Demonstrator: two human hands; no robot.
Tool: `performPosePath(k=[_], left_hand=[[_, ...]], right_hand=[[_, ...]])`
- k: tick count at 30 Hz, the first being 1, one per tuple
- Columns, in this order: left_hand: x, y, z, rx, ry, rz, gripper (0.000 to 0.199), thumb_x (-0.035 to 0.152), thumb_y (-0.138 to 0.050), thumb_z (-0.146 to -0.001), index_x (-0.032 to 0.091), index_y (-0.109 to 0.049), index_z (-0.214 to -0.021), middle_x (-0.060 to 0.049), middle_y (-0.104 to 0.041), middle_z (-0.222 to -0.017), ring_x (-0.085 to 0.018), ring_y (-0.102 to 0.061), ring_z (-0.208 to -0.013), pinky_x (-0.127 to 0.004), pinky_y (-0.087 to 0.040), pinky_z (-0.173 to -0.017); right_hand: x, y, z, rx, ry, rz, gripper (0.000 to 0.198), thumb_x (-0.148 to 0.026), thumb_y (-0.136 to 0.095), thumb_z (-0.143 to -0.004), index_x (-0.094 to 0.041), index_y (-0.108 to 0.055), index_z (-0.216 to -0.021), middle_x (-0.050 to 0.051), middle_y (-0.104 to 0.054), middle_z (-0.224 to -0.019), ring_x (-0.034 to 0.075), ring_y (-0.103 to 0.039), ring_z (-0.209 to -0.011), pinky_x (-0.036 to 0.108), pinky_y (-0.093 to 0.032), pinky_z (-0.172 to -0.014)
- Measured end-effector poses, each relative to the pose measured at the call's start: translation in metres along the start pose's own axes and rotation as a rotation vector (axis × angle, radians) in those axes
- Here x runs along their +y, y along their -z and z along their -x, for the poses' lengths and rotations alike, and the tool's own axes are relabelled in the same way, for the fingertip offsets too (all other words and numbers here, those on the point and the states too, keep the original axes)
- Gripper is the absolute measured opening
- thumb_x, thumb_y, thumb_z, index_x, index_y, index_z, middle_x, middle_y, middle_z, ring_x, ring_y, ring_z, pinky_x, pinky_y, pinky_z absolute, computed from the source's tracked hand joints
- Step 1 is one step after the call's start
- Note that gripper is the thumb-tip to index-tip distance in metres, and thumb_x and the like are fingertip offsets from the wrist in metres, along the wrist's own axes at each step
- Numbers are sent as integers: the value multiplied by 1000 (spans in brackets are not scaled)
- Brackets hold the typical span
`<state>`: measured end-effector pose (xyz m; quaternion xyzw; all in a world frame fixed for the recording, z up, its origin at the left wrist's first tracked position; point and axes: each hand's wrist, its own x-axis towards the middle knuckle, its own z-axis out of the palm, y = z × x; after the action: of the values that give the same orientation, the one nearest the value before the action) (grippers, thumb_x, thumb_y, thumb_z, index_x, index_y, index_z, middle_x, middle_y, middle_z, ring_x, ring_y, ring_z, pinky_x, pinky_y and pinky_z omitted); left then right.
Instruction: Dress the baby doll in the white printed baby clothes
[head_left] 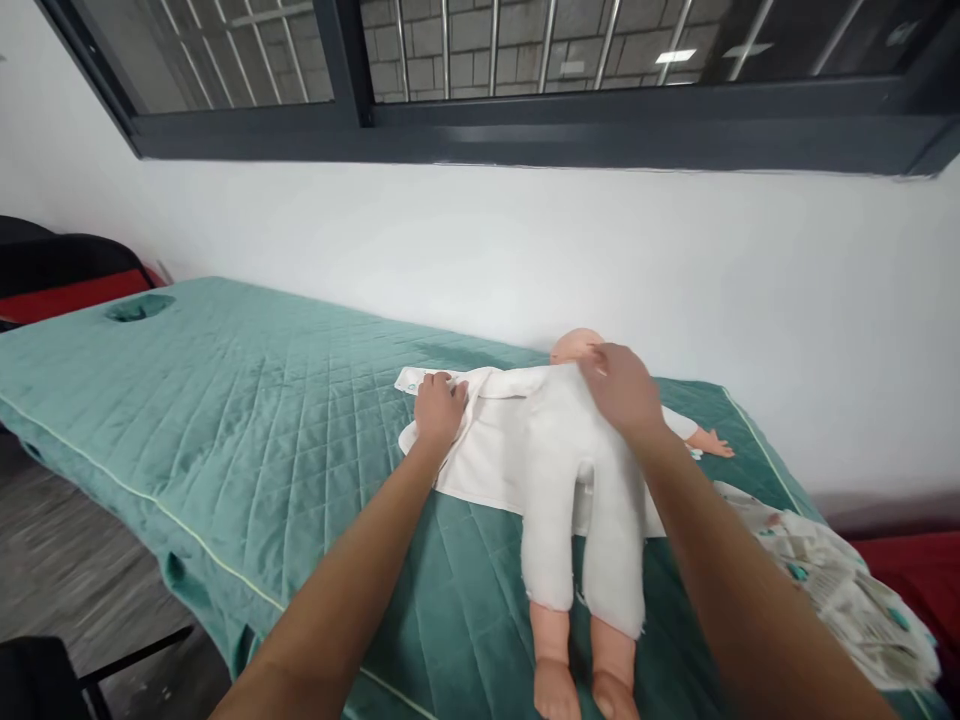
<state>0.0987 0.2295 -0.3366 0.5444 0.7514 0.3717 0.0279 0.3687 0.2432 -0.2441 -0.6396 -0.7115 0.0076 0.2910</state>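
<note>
A baby doll [559,430] with a white cloth body lies on its back, its bare feet toward me. Beneath it a white baby garment [487,450] is spread out flat, reaching past the doll on the left. My left hand [440,405] has its fingers closed on the garment's left part, by a sleeve end with a small print. Over the doll's upper chest, just below the head [577,343], is my right hand [622,390]. Its fingers are bent and slightly blurred, and what they touch is partly hidden. One doll arm [709,442] sticks out to the right.
The doll lies on a bed with a green quilted cover [285,430], which has a face hole [140,307] at the far left. Printed white cloth [832,590] lies bunched at right. Behind stand a white wall [750,290] and a barred window [525,130].
</note>
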Motion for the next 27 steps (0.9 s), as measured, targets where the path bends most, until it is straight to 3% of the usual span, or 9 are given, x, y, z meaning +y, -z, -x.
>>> performPosePath(k=[3, 5, 7, 11, 16, 21, 27], left_hand=[[1, -2, 1, -30, 14, -41, 26, 40, -51, -95, 19, -60, -106, -15, -64, -116, -31, -60, -108, -39, -45, -88], [3, 0, 3, -57, 11, -52, 23, 37, -46, -97, 20, -60, -102, -13, -67, -108, -28, -64, -98, -37, -45, -81], [6, 2, 5, -73, -5, -52, 21, 32, -42, -98, 21, -60, -98, -11, -69, -100, -27, -65, -91, -36, -44, -77], [13, 6, 8, -53, -61, -37, 20, 26, -40, -98, 21, -59, -96, -13, -67, -109, -28, -62, -105, -36, -44, -82], [26, 5, 13, -63, -83, 39, 20, 29, -41, -99, 21, -59, -104, -11, -69, -107, -26, -64, -100, -34, -45, -82], [44, 7, 5, -173, 28, 234, 27, 35, -42, -99, 19, -61, -109, -9, -73, -100, -22, -67, -93, -31, -46, -79], [64, 18, -25, -324, 40, 228, 24, 36, -57, -89, 15, -70, -86, -9, -76, -94, -23, -68, -86, -30, -47, -74]], right_hand=[[39, 3, 26, 84, -347, -66, 45, -47, -38, -94, -17, -61, -119, 17, -71, -111, 33, -63, -106, 42, -47, -86], [53, 1, 41, 57, -416, -73, 45, -46, -37, -94, -18, -62, -117, 16, -73, -106, 34, -65, -103, 42, -47, -84], [59, -1, 48, 46, -419, -53, 46, -47, -36, -94, -19, -63, -119, 16, -74, -105, 36, -66, -102, 44, -47, -84], [58, -1, 47, 8, -445, -133, 53, -50, -34, -94, -20, -62, -127, 17, -74, -109, 39, -66, -106, 47, -47, -89], [56, -2, 47, -102, -352, -312, 70, -59, -40, -92, -21, -44, -150, 16, -70, -124, 36, -62, -120, 49, -43, -102], [54, -6, 51, -150, -252, -376, 72, -64, -42, -91, -22, -47, -149, 15, -65, -133, 35, -60, -125, 49, -43, -105], [52, -12, 52, -148, -178, -460, 71, -67, -43, -91, -23, -49, -147, 13, -66, -132, 34, -60, -123, 50, -43, -106]])
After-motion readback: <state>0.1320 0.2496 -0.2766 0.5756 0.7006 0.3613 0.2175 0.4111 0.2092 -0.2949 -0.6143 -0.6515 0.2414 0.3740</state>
